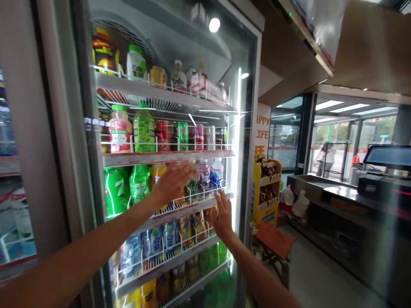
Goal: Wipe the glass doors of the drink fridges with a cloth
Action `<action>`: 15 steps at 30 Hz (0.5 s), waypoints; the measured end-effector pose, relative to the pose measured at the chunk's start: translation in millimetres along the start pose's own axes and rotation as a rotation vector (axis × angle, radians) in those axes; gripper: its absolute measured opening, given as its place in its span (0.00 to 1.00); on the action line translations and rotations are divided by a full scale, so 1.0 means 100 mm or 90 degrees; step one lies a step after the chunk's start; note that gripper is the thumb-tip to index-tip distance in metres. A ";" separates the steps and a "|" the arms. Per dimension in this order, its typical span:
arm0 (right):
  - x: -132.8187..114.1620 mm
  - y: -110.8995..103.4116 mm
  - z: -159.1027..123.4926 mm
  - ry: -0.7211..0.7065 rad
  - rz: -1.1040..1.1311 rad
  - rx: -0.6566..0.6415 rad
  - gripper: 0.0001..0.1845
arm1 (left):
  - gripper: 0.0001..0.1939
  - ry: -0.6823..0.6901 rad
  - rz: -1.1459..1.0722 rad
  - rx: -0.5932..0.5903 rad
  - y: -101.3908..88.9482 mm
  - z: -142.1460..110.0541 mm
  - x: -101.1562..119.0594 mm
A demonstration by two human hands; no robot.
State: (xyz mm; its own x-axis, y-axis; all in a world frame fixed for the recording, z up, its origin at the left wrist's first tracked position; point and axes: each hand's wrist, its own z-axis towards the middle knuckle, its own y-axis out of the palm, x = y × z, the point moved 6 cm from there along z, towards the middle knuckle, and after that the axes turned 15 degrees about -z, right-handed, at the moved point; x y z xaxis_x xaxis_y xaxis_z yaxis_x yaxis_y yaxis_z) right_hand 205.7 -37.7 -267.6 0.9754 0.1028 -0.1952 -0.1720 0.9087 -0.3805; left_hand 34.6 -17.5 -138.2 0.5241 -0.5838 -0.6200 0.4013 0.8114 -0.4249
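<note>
A lit, glass-fronted drinks fridge (248,107) with several shelves stands before me. My left hand (175,179) is raised in front of its middle shelf, fingers stretched out and blurred, with nothing seen in it. Behind that hand is an orange drink bottle (157,172), partly hidden. Lower and to the right, my right hand (223,216) is open, fingers up and spread, near the shelf's right end. Just above it are a blue-labelled bottle (217,173) and a dark purple bottle (204,176). Large green bottles (116,190) fill the shelf's left side. I cannot tell whether either hand touches the glass.
Right of the fridge stand a yellow snack rack (269,209) and a folding stool with an orange-brown seat (275,238). Farther right is a counter (334,188) with a monitor (388,155). Another fridge (16,205) borders the left edge. People (327,158) are visible beyond the windows.
</note>
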 end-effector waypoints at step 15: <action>0.28 -0.02 0.25 -0.032 0.070 -0.001 0.26 | 0.20 0.099 -0.052 -0.107 0.14 0.09 0.24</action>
State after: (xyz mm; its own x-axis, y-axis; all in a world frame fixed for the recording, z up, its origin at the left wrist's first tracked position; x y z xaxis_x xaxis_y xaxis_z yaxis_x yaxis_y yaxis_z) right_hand 236.8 -26.1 -249.5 0.9565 0.2213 -0.1903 -0.2778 0.8900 -0.3615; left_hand 59.5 -20.1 -152.7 0.3673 -0.6470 -0.6681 0.3006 0.7624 -0.5730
